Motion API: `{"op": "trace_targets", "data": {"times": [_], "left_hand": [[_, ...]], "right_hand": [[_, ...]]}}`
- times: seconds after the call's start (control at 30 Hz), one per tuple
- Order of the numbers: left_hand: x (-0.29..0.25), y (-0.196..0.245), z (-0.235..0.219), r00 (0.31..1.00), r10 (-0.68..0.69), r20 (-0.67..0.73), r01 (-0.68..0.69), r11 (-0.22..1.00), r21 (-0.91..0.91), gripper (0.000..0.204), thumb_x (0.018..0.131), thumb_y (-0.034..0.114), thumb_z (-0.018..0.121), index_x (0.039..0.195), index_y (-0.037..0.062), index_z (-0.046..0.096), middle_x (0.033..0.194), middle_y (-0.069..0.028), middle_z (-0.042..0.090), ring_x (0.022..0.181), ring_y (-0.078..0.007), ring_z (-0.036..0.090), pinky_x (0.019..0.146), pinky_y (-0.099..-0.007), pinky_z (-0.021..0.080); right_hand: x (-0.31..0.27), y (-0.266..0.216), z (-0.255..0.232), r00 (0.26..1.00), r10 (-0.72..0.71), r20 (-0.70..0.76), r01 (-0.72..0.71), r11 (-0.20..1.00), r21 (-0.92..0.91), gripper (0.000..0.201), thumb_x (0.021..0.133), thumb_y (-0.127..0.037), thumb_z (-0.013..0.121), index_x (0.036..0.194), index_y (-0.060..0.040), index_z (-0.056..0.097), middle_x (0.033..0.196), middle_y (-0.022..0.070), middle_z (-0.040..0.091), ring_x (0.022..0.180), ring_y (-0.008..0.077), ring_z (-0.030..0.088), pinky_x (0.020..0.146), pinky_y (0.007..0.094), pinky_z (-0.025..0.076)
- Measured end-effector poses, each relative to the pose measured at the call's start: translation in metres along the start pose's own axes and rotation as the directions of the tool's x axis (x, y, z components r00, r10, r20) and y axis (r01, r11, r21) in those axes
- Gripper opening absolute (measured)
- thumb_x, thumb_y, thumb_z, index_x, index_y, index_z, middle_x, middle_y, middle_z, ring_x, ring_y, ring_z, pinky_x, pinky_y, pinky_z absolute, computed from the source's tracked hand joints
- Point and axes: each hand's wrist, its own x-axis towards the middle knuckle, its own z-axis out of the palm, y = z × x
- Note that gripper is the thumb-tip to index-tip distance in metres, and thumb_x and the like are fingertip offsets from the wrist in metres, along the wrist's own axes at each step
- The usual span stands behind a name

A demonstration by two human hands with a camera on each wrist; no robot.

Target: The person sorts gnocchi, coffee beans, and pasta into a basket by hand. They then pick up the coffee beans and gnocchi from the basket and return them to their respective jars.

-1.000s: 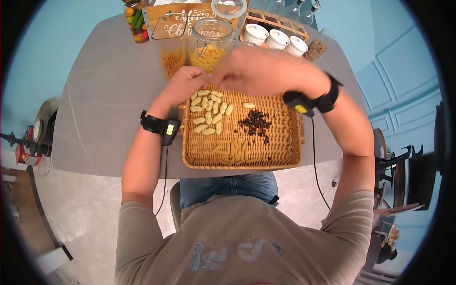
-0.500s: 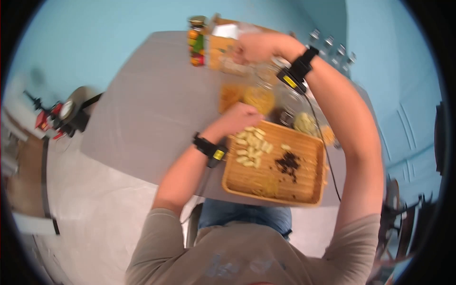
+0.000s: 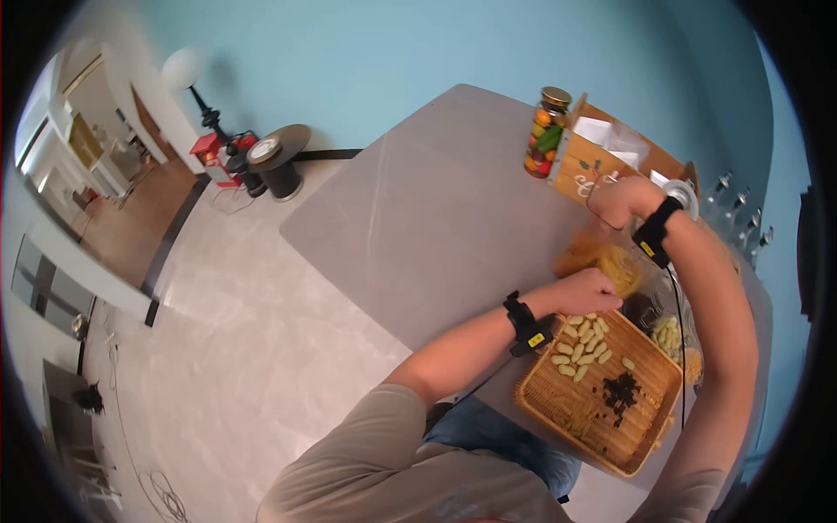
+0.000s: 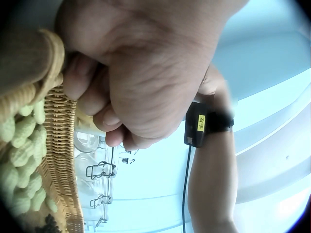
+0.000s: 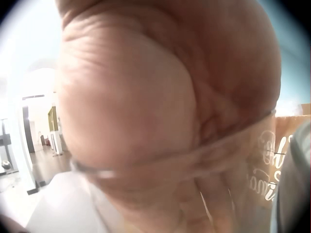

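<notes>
My right hand [image 3: 621, 202] reaches down into the mouth of a clear container holding orange pasta [image 3: 579, 251]; the rim crosses below the palm in the right wrist view, and the fingertips are hidden. Fingers curled in, my left hand [image 3: 586, 294] hovers at the far left corner of the wicker basket [image 3: 571, 443]; nothing shows in its grip. Peanuts in their shells [image 3: 582, 358] lie in the basket near that hand. Small dark pieces [image 3: 621, 394] form a pile beside them, and tube pasta [image 3: 575, 418] lies along the near side.
Behind the basket stand a jar of yellow pasta [image 3: 621, 268] and a jar of peanuts [image 3: 668, 333]. A tall jar of colourful vegetables [image 3: 547, 144] stands beside a wooden box [image 3: 575, 166] at the back. Glass bottles [image 3: 751, 228] line the right rear.
The head view has swung left. My right hand has moved away from the left hand, up over the back of the table, and now down into the clear container. My left hand stays by the basket.
</notes>
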Motion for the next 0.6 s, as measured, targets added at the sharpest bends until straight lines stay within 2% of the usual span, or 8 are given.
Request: {"op": "trace_targets", "data": {"times": [0.03,0.07,0.1,0.23,0.27,0.3,0.37,0.6], "left_hand": [[0.001,-0.002,0.003,1.0,0.008,0.006,-0.008,1.0,-0.006,0.038,0.104,0.03,0.075,0.085,-0.0028,0.071,0.067,-0.0064,0.063,0.063,-0.0126,0.055,0.063,-0.0359,0.05],[0.002,-0.007,0.005,1.0,0.016,0.012,-0.015,1.0,-0.007,0.039,0.105,0.031,0.074,0.085,-0.0025,0.072,0.067,-0.0056,0.064,0.064,-0.0114,0.056,0.063,-0.0347,0.05],[0.004,-0.008,0.004,0.999,0.029,0.025,-0.029,1.0,-0.011,0.04,0.106,0.032,0.074,0.086,-0.0022,0.072,0.068,-0.0048,0.066,0.066,-0.0101,0.058,0.063,-0.0335,0.051],[0.0,0.01,-0.005,0.985,-0.135,0.107,0.137,0.991,-0.005,0.039,0.108,0.031,0.072,0.087,-0.0014,0.073,0.073,-0.0018,0.068,0.069,-0.0062,0.059,0.063,-0.0303,0.05],[0.0,0.01,-0.002,0.987,-0.126,0.095,0.13,0.991,-0.041,0.038,0.109,0.03,0.072,0.088,-0.0014,0.072,0.073,-0.0007,0.068,0.07,-0.0059,0.058,0.064,-0.0298,0.049],[0.0,0.009,0.0,0.99,-0.119,0.076,0.124,0.99,-0.073,0.036,0.109,0.028,0.071,0.088,-0.0014,0.072,0.074,0.0003,0.068,0.07,-0.0057,0.058,0.064,-0.0293,0.049],[0.0,0.008,-0.003,0.988,-0.12,0.095,0.124,0.991,-0.043,0.036,0.11,0.027,0.071,0.088,-0.0017,0.071,0.074,0.0002,0.068,0.071,-0.0058,0.058,0.065,-0.029,0.049],[-0.001,0.009,-0.003,0.986,-0.141,0.091,0.145,0.989,-0.037,0.039,0.109,0.027,0.071,0.081,0.0005,0.067,0.071,0.0027,0.061,0.069,-0.0053,0.052,0.064,-0.0277,0.044]], "right_hand": [[0.003,0.002,0.005,0.998,0.045,0.049,-0.037,0.987,-0.154,0.042,0.088,-0.04,0.082,0.106,-0.0024,0.085,0.095,0.0159,0.081,0.083,0.0295,0.069,0.079,0.0443,0.057],[-0.004,-0.008,0.003,0.986,0.082,0.142,-0.078,0.996,-0.031,0.055,0.087,-0.056,0.083,0.113,-0.0074,0.087,0.106,0.0135,0.084,0.095,0.0284,0.076,0.083,0.0424,0.06],[0.016,0.014,0.019,0.988,-0.089,0.126,0.079,0.994,0.08,0.063,0.085,-0.064,0.086,0.116,-0.0092,0.087,0.107,0.0126,0.084,0.094,0.0275,0.077,0.084,0.0424,0.06],[-0.002,-0.015,-0.007,0.995,0.058,0.085,-0.062,0.997,0.046,0.066,0.075,-0.05,0.099,0.119,-0.0037,0.086,0.112,0.0133,0.085,0.1,0.0266,0.079,0.085,0.0429,0.063],[-0.002,-0.011,-0.007,0.985,-0.069,0.158,0.038,0.981,0.19,0.068,0.075,-0.048,0.098,0.12,0.0012,0.084,0.109,0.0147,0.084,0.096,0.0275,0.078,0.082,0.0438,0.062],[-0.009,-0.017,-0.011,0.99,0.037,0.135,-0.061,0.982,0.177,0.067,0.075,-0.047,0.098,0.12,0.0001,0.084,0.111,0.0162,0.084,0.098,0.0296,0.079,0.083,0.0431,0.063],[-0.019,-0.024,-0.01,0.991,0.137,-0.003,-0.136,0.983,0.122,0.068,0.076,-0.051,0.097,0.123,-0.0035,0.084,0.12,0.0189,0.082,0.109,0.0346,0.079,0.089,0.0451,0.062],[-0.023,-0.04,-0.015,0.961,0.273,0.052,-0.275,0.96,0.056,0.078,0.074,-0.057,0.097,0.128,-0.0034,0.082,0.128,0.0166,0.081,0.116,0.0341,0.078,0.095,0.0499,0.062]]}}
